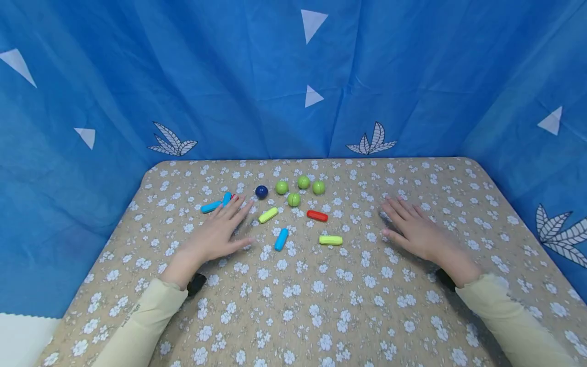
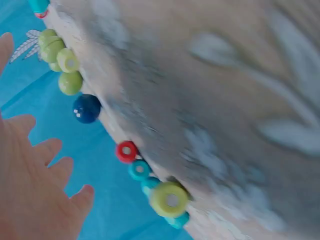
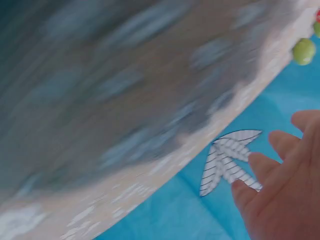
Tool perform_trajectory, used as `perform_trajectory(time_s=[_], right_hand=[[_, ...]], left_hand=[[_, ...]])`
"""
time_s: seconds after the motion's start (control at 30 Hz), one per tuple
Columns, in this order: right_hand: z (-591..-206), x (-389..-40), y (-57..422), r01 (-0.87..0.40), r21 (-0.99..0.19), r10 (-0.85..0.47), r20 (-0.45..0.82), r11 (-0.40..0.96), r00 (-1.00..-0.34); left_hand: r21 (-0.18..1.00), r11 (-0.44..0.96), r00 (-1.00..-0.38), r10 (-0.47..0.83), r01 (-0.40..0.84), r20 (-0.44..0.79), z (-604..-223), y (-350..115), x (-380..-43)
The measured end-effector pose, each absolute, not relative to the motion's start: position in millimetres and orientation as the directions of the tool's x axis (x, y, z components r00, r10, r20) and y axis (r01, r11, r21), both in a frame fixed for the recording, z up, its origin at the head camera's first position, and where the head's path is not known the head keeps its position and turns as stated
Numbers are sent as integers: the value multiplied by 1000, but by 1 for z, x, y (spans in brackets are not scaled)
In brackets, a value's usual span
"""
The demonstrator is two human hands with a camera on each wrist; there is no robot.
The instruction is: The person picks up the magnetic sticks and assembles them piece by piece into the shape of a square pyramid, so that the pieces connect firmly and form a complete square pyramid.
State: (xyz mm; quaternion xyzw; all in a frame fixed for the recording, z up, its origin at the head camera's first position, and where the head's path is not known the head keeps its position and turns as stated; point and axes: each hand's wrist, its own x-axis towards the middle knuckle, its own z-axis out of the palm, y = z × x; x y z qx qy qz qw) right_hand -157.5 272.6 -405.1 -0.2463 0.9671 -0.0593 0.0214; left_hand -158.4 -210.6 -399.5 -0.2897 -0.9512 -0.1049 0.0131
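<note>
My left hand (image 1: 215, 234) is spread palm down at the left, holding nothing. Its fingertips overlap two blue rods (image 1: 211, 206) and a red rod (image 1: 235, 196), partly hiding them. In the left wrist view a yellow-green rod's end (image 2: 170, 199) shows near these. Right of that hand lie a yellow-green rod (image 1: 268, 215) and a blue rod (image 1: 282, 239). Farther right are a red rod (image 1: 317, 216) and another yellow-green rod (image 1: 330, 240). Behind them sit a dark blue ball (image 1: 261, 192) and several green balls (image 1: 294, 199). My right hand (image 1: 415, 232), fingers extended, grips nothing.
A tan floral cloth (image 1: 293, 316) covers the table. Blue curtains (image 1: 257, 76) with white triangles and leaf prints hang at the back and both sides. A white surface (image 1: 23, 339) shows at the lower left. Dark bands (image 1: 196, 284) are at both wrists.
</note>
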Motion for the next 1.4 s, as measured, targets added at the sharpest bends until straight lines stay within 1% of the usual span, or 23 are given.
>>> perform_trajectory(time_s=[0.2,0.27,0.37,0.47,0.57,0.63,0.73,0.83,0.93,1.1,1.3,1.4], right_hand=[[-398,-152,252,-511,-158,-516,9,845,-857],[-395,-150,244,-516,-187,-522,19,836,-853],[-390,-148,232,-514,-264,-523,39,817,-851],[-390,-146,221,-494,-409,-521,51,767,-852],[-396,-145,211,-468,-559,-530,58,685,-846],[-400,-146,204,-449,-644,-537,70,620,-841],[-406,-148,196,-430,-717,-531,98,548,-842],[-412,-150,190,-385,-779,-501,106,494,-859],[-416,-151,185,-320,-843,-472,91,432,-877],[-409,-144,175,-253,-900,-443,76,356,-893],[-407,-138,166,-280,-875,-446,83,395,-891],[-419,-143,169,-290,-864,-441,89,411,-893]], left_hand=[[287,783,-830,548,552,101,-391,-196,-154],[314,776,-833,542,547,110,-389,-192,-154],[370,757,-836,534,539,125,-389,-187,-154],[472,719,-844,524,510,114,-389,-181,-156],[609,643,-851,513,464,107,-388,-173,-163],[701,564,-854,505,436,125,-388,-167,-172],[828,409,-862,481,383,161,-390,-157,-189],[921,265,-881,451,285,143,-393,-148,-205],[962,195,-901,424,189,91,-398,-140,-217],[975,144,-891,446,167,86,-407,-125,-236],[966,209,-878,477,152,35,-413,-116,-243],[960,219,-870,490,174,46,-417,-114,-244]])
